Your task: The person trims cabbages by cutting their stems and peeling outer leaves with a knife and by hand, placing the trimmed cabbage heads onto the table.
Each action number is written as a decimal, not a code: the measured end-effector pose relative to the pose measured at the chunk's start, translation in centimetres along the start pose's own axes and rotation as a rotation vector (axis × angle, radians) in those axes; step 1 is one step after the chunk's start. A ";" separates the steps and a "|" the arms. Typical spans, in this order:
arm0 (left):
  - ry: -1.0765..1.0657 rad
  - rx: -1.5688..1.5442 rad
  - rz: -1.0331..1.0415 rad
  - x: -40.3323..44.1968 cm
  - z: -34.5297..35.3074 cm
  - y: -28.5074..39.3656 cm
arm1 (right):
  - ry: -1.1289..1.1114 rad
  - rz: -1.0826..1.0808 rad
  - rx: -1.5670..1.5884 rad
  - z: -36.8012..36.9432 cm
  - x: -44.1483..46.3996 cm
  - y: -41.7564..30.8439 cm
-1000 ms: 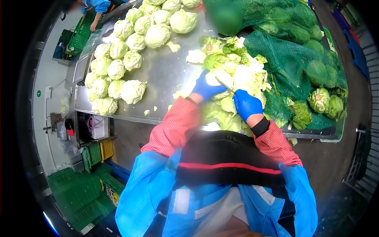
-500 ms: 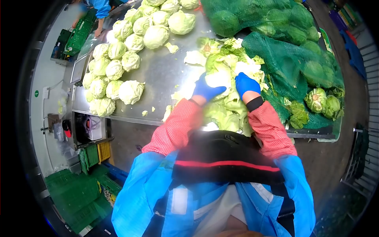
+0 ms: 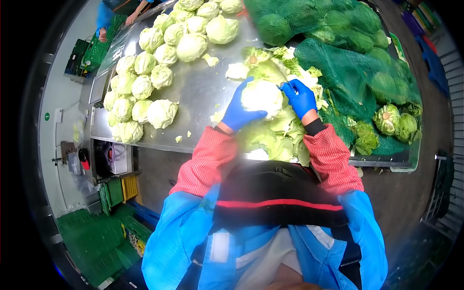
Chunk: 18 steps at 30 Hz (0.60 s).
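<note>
A pale, trimmed cabbage point(image 3: 262, 99) sits in front of me over a heap of loose leaves. My left hand point(image 3: 238, 107), in a blue glove, curls round its left side with the thumb along the near side. At its right edge is my right hand point(image 3: 300, 98), also gloved in blue, with fingers closed round what looks like a small knife point(image 3: 281, 72); its blade is blurred and the handle mostly hidden. Loose outer cabbage leaves point(image 3: 278, 142) lie under and around both hands.
Several trimmed cabbages point(image 3: 162, 114) are piled on the left of the metal table point(image 3: 193, 92). Green net sacks of cabbages point(image 3: 338, 63) lie at the right, with untrimmed heads point(image 3: 386, 121) near the corner. Another person's arm point(image 3: 137, 12) is beyond the far left edge, near green crates point(image 3: 99, 50).
My left hand has moved up and left and now cups the cabbage, which shows more fully. My right hand has shifted slightly up and left. The other person's arms have moved.
</note>
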<state>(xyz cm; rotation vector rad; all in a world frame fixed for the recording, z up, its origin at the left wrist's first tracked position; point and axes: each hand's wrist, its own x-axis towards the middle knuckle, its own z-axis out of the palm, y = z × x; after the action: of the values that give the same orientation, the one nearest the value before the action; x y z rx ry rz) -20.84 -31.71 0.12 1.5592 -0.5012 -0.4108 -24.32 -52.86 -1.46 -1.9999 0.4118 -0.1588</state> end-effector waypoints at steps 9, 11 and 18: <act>-0.040 -0.289 -0.096 -0.3 0.7 0.4 | -0.285 0.317 0.289 -2.8 -1.9 -1.1; -0.022 -0.239 -0.106 -0.1 0.8 0.2 | -0.180 -0.071 0.022 -1.9 -2.7 -1.5; 0.001 -0.449 -0.172 -0.6 1.2 -2.6 | -0.245 -0.060 0.077 -3.2 -4.6 -2.5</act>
<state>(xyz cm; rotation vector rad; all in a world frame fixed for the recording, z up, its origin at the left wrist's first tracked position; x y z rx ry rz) -21.83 -32.29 -2.60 1.1692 -0.2505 -0.6092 -28.96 -52.94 2.50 -1.9275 0.1863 0.0334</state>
